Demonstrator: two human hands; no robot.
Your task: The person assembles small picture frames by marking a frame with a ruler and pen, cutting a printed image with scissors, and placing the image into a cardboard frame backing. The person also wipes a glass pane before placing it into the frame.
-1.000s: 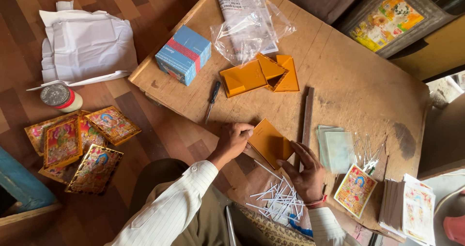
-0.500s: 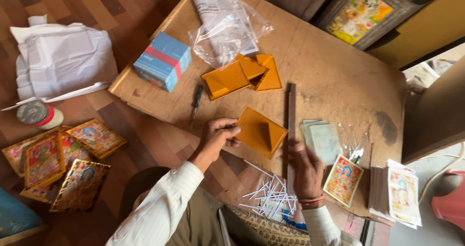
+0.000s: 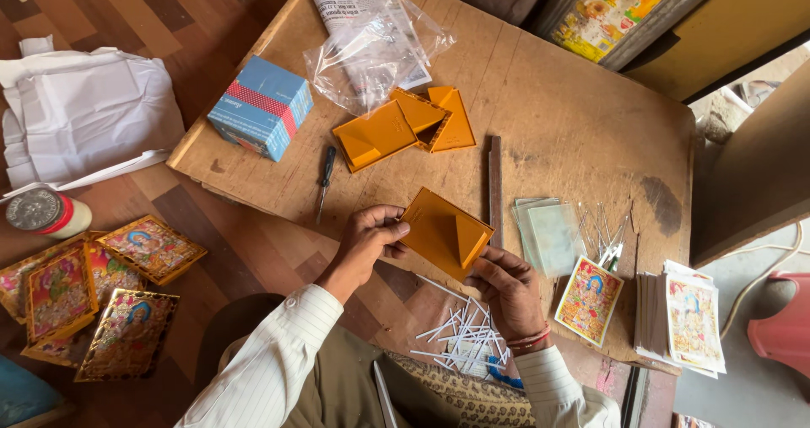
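Between both hands (image 3: 439, 263), a flat orange backing board (image 3: 443, 230).

The backing board (image 3: 445, 231) sits between the left hand (image 3: 369, 238) and the right hand (image 3: 507, 285), over the table's (image 3: 574, 116) near edge. Beyond the hands lie more boards (image 3: 403, 126) and a plastic bag (image 3: 371, 44) — a screwdriver (image 3: 325, 183) and box (image 3: 261, 107) left of them. Right of the hands: glass panes (image 3: 553, 236), a picture card (image 3: 589, 300), a stack of prints (image 3: 689, 317). Below the right hand — loose strips (image 3: 462, 331).
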